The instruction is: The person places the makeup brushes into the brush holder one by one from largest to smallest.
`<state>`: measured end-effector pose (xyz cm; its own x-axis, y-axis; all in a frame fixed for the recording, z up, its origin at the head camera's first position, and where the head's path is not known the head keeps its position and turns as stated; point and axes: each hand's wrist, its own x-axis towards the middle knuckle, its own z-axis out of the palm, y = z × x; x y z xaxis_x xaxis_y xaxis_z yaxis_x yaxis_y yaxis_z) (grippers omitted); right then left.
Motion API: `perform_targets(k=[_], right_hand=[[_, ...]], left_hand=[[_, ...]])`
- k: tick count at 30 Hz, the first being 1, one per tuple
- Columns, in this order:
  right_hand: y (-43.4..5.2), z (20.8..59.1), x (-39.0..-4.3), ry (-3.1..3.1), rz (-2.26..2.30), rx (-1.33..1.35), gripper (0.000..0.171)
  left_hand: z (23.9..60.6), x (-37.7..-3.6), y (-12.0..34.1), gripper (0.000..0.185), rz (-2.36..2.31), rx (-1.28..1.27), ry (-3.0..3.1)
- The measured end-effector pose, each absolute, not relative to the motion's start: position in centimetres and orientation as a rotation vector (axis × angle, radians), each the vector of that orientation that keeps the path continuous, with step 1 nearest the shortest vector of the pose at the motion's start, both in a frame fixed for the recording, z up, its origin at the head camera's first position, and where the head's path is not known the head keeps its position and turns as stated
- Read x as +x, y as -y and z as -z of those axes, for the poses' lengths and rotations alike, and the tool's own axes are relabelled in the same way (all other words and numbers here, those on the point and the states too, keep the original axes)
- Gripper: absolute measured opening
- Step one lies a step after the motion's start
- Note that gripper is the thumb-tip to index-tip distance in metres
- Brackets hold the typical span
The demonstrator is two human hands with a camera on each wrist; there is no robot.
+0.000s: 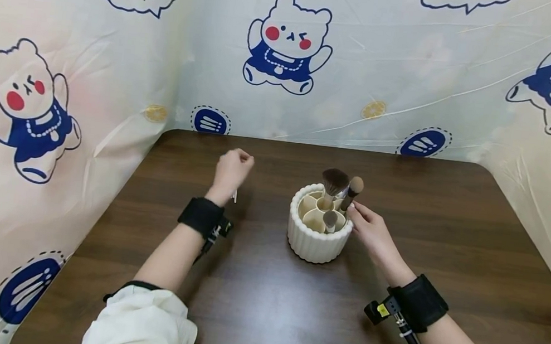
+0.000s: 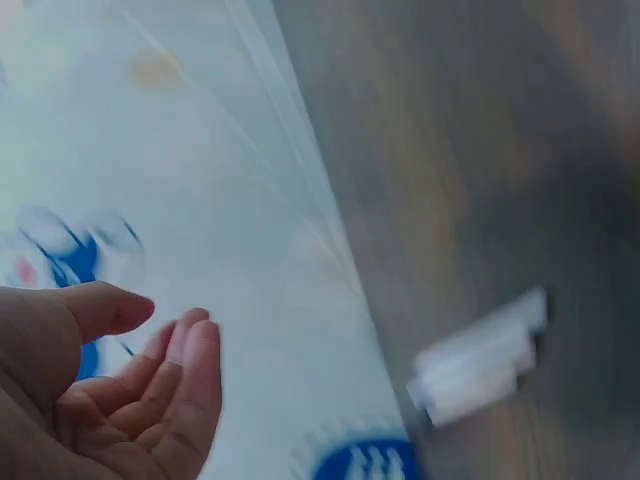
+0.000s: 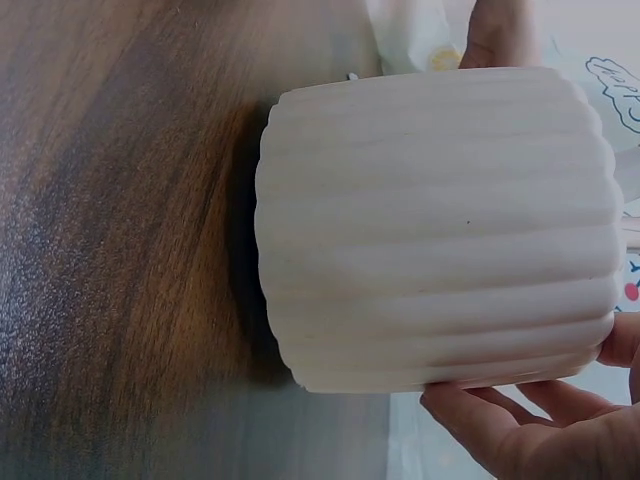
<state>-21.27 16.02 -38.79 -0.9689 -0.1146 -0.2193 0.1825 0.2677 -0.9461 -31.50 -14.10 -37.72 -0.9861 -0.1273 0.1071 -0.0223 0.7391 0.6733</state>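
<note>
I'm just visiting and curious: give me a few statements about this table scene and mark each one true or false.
1. The ribbed cream round brush holder stands on a dark wooden table. True.
2. The right hand touches the holder's side. True.
3. The holder is empty. False: three makeup brushes stand in its compartments.
4. The left hand grips the holder. False: it is raised apart from it, to the holder's left.
5. Both wrists wear black straps. True.
</note>
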Motion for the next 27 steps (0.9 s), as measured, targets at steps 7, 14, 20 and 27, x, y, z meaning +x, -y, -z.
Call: perform_targets(k=[7,14,20,27], right_hand=[[-16.2,39.0,-21.4,-2.304,1.767,0.062,0.06],[-16.4,39.0,-21.4,-2.29,1.788,0.078,0.059],[-16.3,38.9,-21.4,-2.298,1.797,0.075,0.058],[-16.3,39.0,-21.4,-2.306,1.772,0.092,0.058]], left_hand=[[39.7,-35.8,17.8,0.023,0.914,0.34,2.803],[41.8,-37.6,18.3,0.023,0.88,0.445,2.828],[42.7,-38.1,17.5,0.027,0.818,0.546,2.855],[43.2,-38.2,16.9,0.027,0.791,0.625,2.889]])
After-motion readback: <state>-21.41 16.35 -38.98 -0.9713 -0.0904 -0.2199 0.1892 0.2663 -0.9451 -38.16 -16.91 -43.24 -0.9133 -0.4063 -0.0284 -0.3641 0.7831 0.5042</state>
